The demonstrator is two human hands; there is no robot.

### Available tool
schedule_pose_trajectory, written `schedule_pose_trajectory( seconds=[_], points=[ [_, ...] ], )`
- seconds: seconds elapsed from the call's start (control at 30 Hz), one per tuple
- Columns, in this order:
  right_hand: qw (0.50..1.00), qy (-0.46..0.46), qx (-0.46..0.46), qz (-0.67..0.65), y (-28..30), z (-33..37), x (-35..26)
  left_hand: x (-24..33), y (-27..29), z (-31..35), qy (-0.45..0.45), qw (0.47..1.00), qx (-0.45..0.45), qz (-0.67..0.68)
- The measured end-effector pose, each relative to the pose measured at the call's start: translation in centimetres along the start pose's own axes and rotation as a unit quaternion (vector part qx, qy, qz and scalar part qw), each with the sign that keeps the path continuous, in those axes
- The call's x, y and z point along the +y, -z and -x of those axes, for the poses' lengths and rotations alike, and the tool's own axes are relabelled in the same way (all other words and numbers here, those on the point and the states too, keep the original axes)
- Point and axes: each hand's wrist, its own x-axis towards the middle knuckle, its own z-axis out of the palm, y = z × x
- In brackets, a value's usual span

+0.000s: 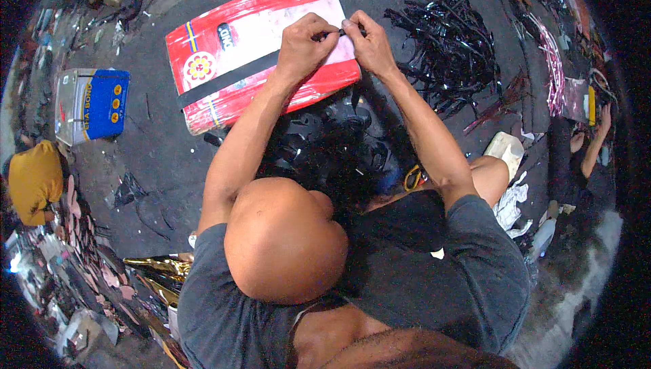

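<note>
Nearest the camera, the person's own head and grey shirt point(434, 281) fill the lower middle, both forearms running up and away over a dark floor point(163, 159). Between the arms sits a heap of black cut pieces point(325, 145), with a small yellow-handled tool point(413, 178) just right of it, near the knee. Further out, the left hand point(306, 42) is curled shut, thumb and fingers pinching a black strip point(227, 79); the right hand point(368, 42) is also closed, pinching the same strip's upper end, fingertips of both hands almost touching. The strip lies diagonally across a red and white flat board point(271, 43), running down-left to its lower-left edge. The board rests on the floor, tilted, under both hands. Right of the hands, a loose pile of black strips point(447, 43) is spread on the floor, apart from the board. Left of the board stands a blue and white box point(91, 104). Far right, another person's bare legs point(590, 142) show; far left, an orange cloth bundle point(34, 182).
</note>
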Motion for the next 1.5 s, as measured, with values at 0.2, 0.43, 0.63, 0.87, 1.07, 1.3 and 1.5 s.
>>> schedule_pose_trajectory(
  seconds=[0.2,0.43,0.63,0.87,1.07,1.3,1.5],
  points=[
    [0.884,-0.247,-0.039,-0.395,-0.1,0.9,1.1,-0.4,-0.8,-0.6,-0.035,0.999,0.011,0.028],
    [0.979,-0.179,-0.029,-0.087,1.3,-2.1,-0.1,-0.7,-1.3,-0.7,-0.056,0.997,0.031,0.045],
    [0.973,-0.088,0.06,0.203,-0.7,-4.6,-0.8,-0.4,-0.9,-0.7,-0.033,0.999,0.008,0.016],
    [0.967,-0.146,0.119,0.17,-1.2,-2.2,7.1,-0.3,-1.0,-0.7,-0.04,0.999,-0.003,0.024],
    [0.909,-0.107,-0.013,0.402,2.4,1.5,18.0,-0.6,-1.4,-1.7,-0.078,0.996,0.012,0.028],
    [0.834,-0.344,-0.029,0.431,6.4,1.7,17.2,0.1,-1.5,-0.9,-0.066,0.997,0.015,0.04],
    [0.992,-0.115,0.037,-0.021,2.7,-2.4,5.8,0.0,-1.3,-0.5,-0.041,0.998,0.015,0.033]
  ],
)
